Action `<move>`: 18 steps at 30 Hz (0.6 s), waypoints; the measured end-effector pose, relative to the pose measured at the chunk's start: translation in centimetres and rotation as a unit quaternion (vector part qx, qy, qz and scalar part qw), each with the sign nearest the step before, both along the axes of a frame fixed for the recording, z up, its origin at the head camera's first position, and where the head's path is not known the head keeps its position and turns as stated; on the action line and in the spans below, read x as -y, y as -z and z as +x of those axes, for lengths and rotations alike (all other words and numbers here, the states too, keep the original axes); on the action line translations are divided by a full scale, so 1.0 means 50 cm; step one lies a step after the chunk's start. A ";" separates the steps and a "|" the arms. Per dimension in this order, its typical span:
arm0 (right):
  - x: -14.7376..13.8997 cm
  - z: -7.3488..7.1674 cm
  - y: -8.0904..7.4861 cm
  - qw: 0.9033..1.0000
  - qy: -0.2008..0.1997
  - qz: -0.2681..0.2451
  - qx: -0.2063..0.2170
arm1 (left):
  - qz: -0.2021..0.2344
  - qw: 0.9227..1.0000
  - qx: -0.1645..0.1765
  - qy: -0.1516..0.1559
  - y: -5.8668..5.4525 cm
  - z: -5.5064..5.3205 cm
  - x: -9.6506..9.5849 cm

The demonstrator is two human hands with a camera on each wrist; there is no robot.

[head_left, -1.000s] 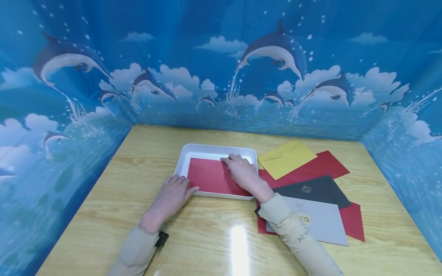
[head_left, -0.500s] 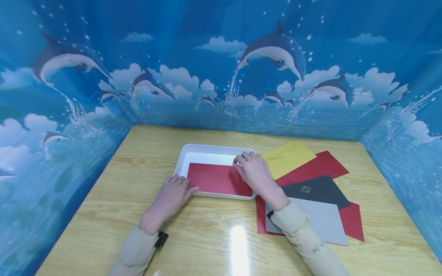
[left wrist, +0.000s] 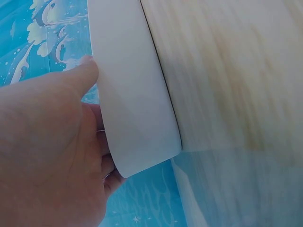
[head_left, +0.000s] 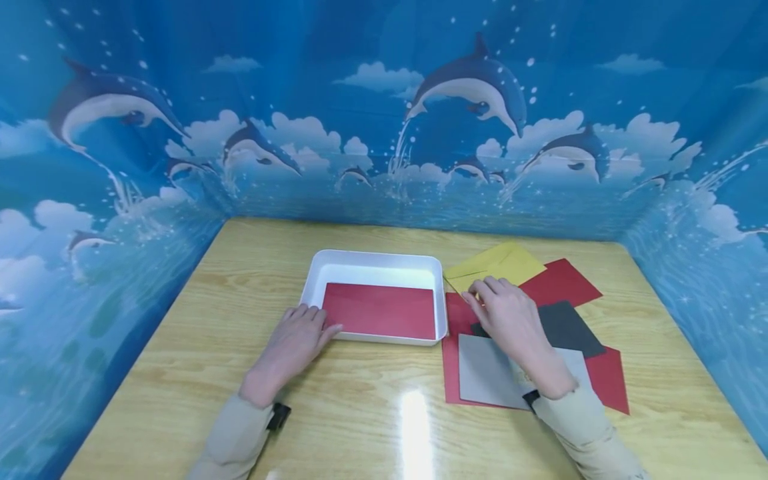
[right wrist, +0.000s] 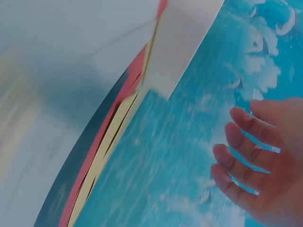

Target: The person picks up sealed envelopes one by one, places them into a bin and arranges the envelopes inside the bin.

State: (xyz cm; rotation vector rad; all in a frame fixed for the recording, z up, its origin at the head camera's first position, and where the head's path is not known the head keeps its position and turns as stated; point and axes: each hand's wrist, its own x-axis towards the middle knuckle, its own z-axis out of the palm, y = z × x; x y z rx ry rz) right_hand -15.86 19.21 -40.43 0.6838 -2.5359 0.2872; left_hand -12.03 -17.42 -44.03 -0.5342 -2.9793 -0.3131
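A white tray (head_left: 372, 259) stands on the wooden table, and a red envelope (head_left: 379, 311) lies flat in its front part. My left hand (head_left: 294, 337) holds the tray's front left corner; in the left wrist view its thumb is at the rim and its fingers go behind the wall. My right hand (head_left: 510, 320) hovers over the fanned envelopes with loosely bent fingers and nothing between them, as the right wrist view also shows. Beneath or beside it are a yellow envelope (head_left: 504, 261), a dark grey envelope (head_left: 570, 330) and a light grey envelope (head_left: 489, 373).
More red envelopes (head_left: 609, 380) stick out from under the grey ones, right of the tray. A blue curtain (head_left: 372, 87) printed with dolphins encloses the table (head_left: 354, 413) at the back and both sides.
My right hand has left the red envelope in the tray and moved right, over the other envelopes. That red envelope slid towards the tray's front. The left hand stayed on the tray corner.
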 end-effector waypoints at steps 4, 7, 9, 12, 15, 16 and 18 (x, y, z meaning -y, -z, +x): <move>-0.057 0.018 0.002 1.000 0.027 0.006 0.001 | 0.005 1.000 0.002 -0.002 0.002 0.000 0.001; -0.088 0.032 0.007 0.999 0.042 0.009 0.018 | 0.010 1.000 0.001 -0.003 0.005 -0.002 0.003; -0.103 0.042 0.013 0.998 0.046 0.016 0.038 | 0.011 1.000 -0.001 -0.003 0.006 -0.002 0.004; -0.120 0.054 0.023 0.995 0.046 0.028 0.086 | 0.010 1.000 -0.002 -0.003 0.007 -0.002 0.005; -0.133 0.062 0.030 0.987 0.048 0.046 0.144 | 0.007 1.000 -0.001 -0.003 0.007 -0.002 0.005; -0.137 0.063 0.032 0.984 0.049 0.051 0.163 | 0.006 1.000 0.000 -0.003 0.007 -0.002 0.004; -0.144 0.064 0.034 0.976 0.053 0.062 0.202 | 0.007 1.000 0.000 -0.003 0.008 -0.002 0.003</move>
